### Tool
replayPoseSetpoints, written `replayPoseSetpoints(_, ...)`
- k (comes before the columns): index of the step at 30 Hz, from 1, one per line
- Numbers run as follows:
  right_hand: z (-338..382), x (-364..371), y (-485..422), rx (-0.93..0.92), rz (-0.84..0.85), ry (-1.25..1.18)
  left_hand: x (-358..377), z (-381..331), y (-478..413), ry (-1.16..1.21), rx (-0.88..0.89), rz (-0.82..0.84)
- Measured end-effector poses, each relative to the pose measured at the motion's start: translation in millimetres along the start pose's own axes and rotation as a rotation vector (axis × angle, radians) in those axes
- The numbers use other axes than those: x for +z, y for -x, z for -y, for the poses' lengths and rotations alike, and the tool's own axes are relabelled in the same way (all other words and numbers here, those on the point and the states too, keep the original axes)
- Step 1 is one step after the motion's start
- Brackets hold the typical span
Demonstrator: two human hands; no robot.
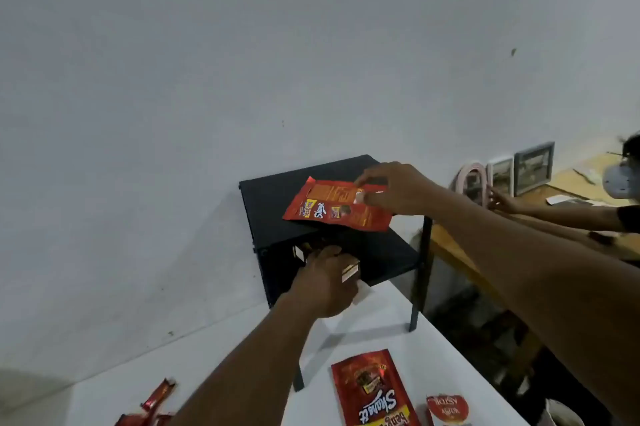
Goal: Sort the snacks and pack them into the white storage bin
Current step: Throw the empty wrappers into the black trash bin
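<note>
My right hand (394,188) pinches a flat red snack pouch (332,207) by its right edge, holding it just over the top of a black two-level shelf (273,200). My left hand (323,281) reaches into the shelf's lower level and grips a small gold-and-white snack box (350,271); another box end (298,252) shows behind it. A second red snack pouch (372,389) lies flat on the white table (381,318) in front. No white storage bin is in view.
Red stick wrappers (157,401) lie at the table's near left. A small red round-topped pack (446,410) sits at the near right. Another person (554,214) reaches over a wooden bench (450,252) at the right, by framed pictures (533,167).
</note>
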State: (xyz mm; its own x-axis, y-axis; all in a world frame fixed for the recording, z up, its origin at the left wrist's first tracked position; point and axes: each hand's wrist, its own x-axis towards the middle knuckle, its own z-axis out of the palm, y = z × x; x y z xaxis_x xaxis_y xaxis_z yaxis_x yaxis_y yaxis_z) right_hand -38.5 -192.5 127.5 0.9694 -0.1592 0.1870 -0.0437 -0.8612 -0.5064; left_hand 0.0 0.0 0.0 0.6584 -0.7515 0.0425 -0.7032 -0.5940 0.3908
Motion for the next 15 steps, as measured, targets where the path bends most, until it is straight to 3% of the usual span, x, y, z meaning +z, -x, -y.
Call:
replayPoseSetpoints(4, -8.3, 15.8, -33.0, -0.098, 0.12, 0.039, 22.0, -5.5, -35.2, -0.165, -0.147, 0.094)
replayPoseSetpoints(10, -31.7, 52.5, -56.5, -0.217, 0.285, 0.175, 50.4, 4.6, -60.1, -0.245, -0.205, 0.216)
replayPoseSetpoints(15, -32.5, 54.9, -60.6, -0.218, 0.271, 0.202, 51.5, -2.0, -54.2, -0.182, -0.277, 0.067)
